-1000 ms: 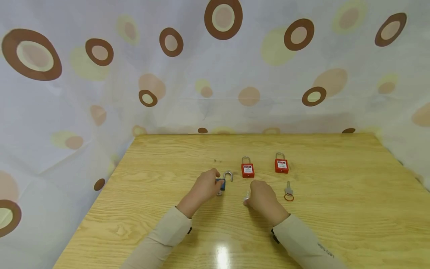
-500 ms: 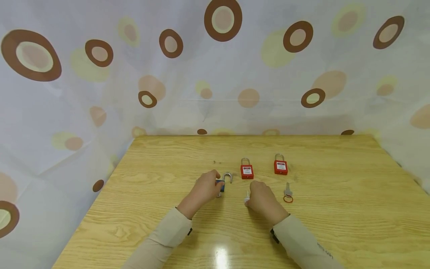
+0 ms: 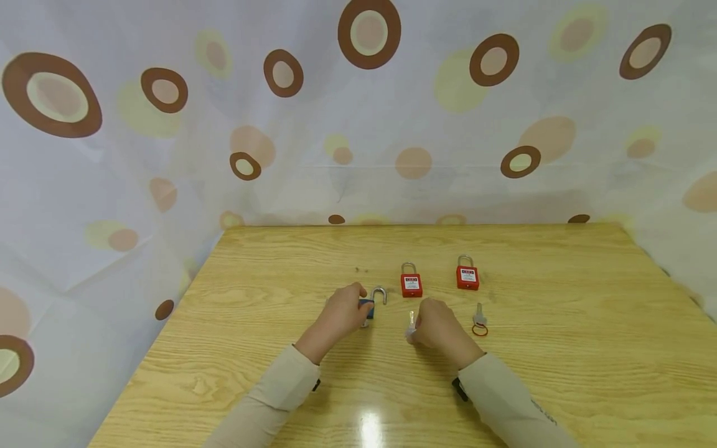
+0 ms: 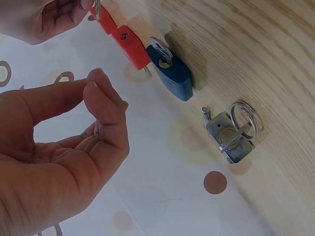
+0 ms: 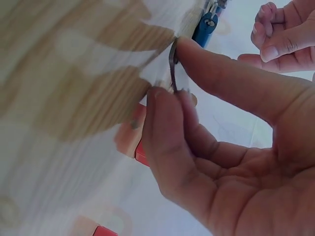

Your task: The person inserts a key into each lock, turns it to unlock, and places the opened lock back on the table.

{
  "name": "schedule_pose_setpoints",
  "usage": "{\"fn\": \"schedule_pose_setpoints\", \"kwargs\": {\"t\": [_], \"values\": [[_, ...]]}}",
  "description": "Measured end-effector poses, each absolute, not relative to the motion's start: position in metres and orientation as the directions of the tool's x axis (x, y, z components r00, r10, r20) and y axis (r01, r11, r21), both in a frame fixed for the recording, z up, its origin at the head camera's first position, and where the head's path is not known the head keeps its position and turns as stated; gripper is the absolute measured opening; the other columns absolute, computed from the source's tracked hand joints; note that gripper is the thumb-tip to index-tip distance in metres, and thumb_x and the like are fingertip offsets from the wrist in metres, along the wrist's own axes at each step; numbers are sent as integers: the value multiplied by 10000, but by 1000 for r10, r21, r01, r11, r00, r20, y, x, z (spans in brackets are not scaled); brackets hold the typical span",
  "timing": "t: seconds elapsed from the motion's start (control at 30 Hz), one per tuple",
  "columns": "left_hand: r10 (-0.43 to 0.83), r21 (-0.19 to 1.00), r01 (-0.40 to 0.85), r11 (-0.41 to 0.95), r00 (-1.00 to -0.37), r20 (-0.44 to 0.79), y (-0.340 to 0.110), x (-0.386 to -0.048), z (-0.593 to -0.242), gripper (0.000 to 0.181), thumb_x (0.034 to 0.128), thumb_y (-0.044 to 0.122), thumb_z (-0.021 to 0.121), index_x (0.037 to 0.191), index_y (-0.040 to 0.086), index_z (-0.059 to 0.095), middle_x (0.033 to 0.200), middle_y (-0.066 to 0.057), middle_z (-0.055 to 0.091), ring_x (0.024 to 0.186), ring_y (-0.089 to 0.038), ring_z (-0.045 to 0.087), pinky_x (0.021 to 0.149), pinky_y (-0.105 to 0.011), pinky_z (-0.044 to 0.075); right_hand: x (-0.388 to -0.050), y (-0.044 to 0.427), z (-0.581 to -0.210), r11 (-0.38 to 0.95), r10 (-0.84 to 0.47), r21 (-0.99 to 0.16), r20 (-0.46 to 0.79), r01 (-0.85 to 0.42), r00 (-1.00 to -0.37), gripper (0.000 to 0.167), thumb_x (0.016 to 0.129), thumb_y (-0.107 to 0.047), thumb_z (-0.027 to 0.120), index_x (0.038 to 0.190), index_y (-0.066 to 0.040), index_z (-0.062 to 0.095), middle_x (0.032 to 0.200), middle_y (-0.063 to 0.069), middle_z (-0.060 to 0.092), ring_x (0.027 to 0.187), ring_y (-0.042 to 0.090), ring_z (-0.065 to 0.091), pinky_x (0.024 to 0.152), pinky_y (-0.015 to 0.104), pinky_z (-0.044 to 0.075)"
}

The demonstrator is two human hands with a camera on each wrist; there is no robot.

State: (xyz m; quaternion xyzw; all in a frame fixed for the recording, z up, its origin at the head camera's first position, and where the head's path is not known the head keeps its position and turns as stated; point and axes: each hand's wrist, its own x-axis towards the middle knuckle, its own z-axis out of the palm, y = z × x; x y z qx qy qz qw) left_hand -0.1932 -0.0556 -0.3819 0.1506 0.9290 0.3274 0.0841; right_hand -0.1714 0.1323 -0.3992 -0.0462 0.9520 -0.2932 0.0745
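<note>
In the head view my right hand (image 3: pixel 442 326) pinches a silver key (image 3: pixel 411 320) between thumb and fingers, close over the table. The right wrist view shows this key (image 5: pixel 173 64) edge-on at the fingertips. My left hand (image 3: pixel 342 314) hovers beside a blue padlock (image 3: pixel 366 309) with its shackle swung open. From the left wrist, that blue padlock (image 4: pixel 172 76) has a key (image 4: pixel 160 47) in its keyhole, and the loosely curled left fingers (image 4: pixel 106 105) hold nothing, apart from the lock.
Two red padlocks (image 3: pixel 411 285) (image 3: pixel 467 277) lie farther back with shackles closed. Another key (image 3: pixel 479 318) with a red ring lies right of my right hand. A small metal piece (image 4: pixel 231 135) with a ring and key sits near the left hand. Patterned cloth (image 3: pixel 358 124) hangs behind the table.
The key in my right hand has turned slightly, and more of its blade shows. The right hand has shifted a little to the right. My left hand has stayed in place.
</note>
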Motion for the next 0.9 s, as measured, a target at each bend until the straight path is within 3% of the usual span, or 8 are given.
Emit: {"fn": "schedule_pose_setpoints", "kwargs": {"t": [0.2, 0.43, 0.7, 0.9], "values": [[336, 639, 223, 737, -940, -60, -55, -193, -381, 306, 962, 101, 590, 1189, -98, 546, 993, -194, 668, 854, -262, 670, 625, -296, 534, -170, 135, -395, 779, -124, -627, -126, -18, -984, 345, 709, 14, 803, 522, -53, 521, 518, -9, 449, 519, 123, 404, 478, 229, 331], [348, 658, 222, 719, -935, -63, -56, -193, -382, 321, 964, 101, 587, 1199, -111, 539, 942, -169, 668, 759, -209, 651, 582, -274, 511, -172, 145, -390, 769, -201, -632, -97, -96, -975, 307, 722, 41, 740, 556, -67, 506, 571, -8, 453, 541, 120, 413, 505, 238, 336], [368, 652, 249, 716, -929, -49, -52, -198, -378, 245, 965, 102, 580, 1138, -70, 592, 811, -77, 616, 598, -131, 530, 515, -247, 438, -165, 162, -348, 704, -280, -688, -40, -177, -959, 223, 826, -13, 696, 621, -47, 615, 575, -14, 534, 539, 119, 429, 521, 273, 373], [389, 626, 276, 729, -920, -48, -38, -217, -369, 209, 969, 131, 576, 1081, -34, 639, 932, -107, 626, 766, -191, 580, 635, -294, 489, -153, 165, -314, 707, -246, -676, 40, -208, -969, 159, 921, -88, 641, 771, -35, 652, 698, 37, 585, 606, 159, 449, 559, 310, 377]]}}
